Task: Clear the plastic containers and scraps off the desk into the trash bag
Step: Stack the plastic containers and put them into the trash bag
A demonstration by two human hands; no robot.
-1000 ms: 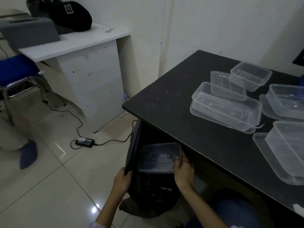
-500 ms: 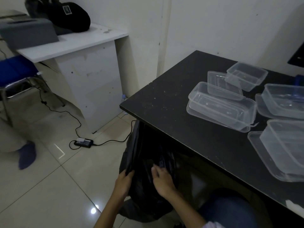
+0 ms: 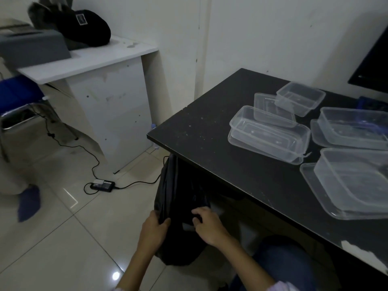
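A black trash bag (image 3: 178,198) hangs beside the near left corner of the black desk (image 3: 210,135), below its edge. My left hand (image 3: 154,225) grips the bag's left rim. My right hand (image 3: 206,222) has its fingers curled on the bag's right rim. Several clear plastic containers lie on the desk: a long one (image 3: 270,139) nearest the bag with a smaller one (image 3: 270,111) resting in it, a small tub (image 3: 300,97) behind, and larger ones at right (image 3: 352,129) (image 3: 354,181). A white scrap (image 3: 361,255) lies at the desk's near edge.
A white desk (image 3: 90,61) with a grey box (image 3: 31,47) and a black bag (image 3: 88,26) stands at the left. A power adapter (image 3: 102,184) with cables lies on the tiled floor. A blue chair (image 3: 14,97) and another person's blue foot (image 3: 28,202) are at far left.
A second ago my right hand held a clear container at the bag's mouth; that container is now out of sight inside the bag. My right hand moved onto the bag's rim.
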